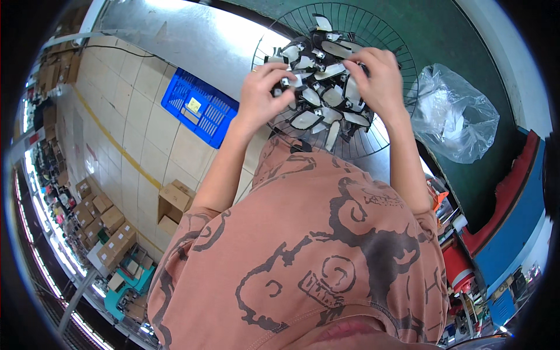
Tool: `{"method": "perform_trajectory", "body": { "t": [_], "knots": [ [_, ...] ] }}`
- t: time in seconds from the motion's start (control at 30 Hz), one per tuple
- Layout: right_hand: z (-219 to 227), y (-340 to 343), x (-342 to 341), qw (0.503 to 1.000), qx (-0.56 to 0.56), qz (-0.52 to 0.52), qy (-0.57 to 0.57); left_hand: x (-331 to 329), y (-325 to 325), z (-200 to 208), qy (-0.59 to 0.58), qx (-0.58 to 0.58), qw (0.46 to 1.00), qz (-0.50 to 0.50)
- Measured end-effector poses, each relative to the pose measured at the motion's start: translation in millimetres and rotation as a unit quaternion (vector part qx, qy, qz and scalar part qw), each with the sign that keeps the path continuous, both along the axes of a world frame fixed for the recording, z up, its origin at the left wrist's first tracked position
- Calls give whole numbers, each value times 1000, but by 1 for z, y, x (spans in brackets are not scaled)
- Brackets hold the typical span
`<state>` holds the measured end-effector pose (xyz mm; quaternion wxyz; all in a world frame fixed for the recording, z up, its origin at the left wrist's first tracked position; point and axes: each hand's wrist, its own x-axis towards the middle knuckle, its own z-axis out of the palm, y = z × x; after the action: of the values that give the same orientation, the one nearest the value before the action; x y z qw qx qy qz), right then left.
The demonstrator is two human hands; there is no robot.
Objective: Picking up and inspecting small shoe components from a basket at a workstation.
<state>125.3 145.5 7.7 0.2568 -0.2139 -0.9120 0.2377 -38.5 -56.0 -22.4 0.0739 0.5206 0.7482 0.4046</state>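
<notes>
Both hands work over a round, dark wire basket [376,26]. The flat black-and-white oval pieces [332,97] lie heaped in it, between and just below the two sets of fingers.

Left hand [263,94]: fingers curled, thumb and index tips slightly apart at a small black-and-white piece [296,80]; firm grip cannot be confirmed.

Right hand [379,80]: fingers bent, thumb partly spread from them, tips at the heap's edge; hold cannot be told.

Clear, crumpled plastic bag [458,114] right of the right fingers; blue slotted plastic crate [201,108] left of and below the left fingers.
</notes>
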Motion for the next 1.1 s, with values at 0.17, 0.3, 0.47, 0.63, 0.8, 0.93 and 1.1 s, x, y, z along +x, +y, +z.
{"method": "perform_trajectory", "body": {
  "t": [0.17, 0.3, 0.47, 0.63, 0.8, 0.93, 1.1],
  "knots": [
    [-13, -20, -79, 996, 28, 47, -68, 11, -3, 16, -2, -4, 1000, 6],
    [-33, -13, -114, 963, -37, 27, -265, 6, -7, 15, -130, 105, 985, 37],
    [-12, -3, -92, 996, -38, 51, -63, 15, -3, 5, -346, 189, 904, 164],
    [37, -14, -56, 989, -64, 108, 73, 9, 10, 29, -352, 187, 913, 92],
    [59, -26, -37, 979, -99, 163, 71, 7, 24, 38, -632, 102, 766, -62],
    [63, -39, -26, 977, -159, 97, 102, 18, 23, 43, -707, 100, 696, -77],
    [67, -55, -9, 983, -96, 117, 107, 21, 20, 31, -745, 131, 653, -25]
  ]
}}
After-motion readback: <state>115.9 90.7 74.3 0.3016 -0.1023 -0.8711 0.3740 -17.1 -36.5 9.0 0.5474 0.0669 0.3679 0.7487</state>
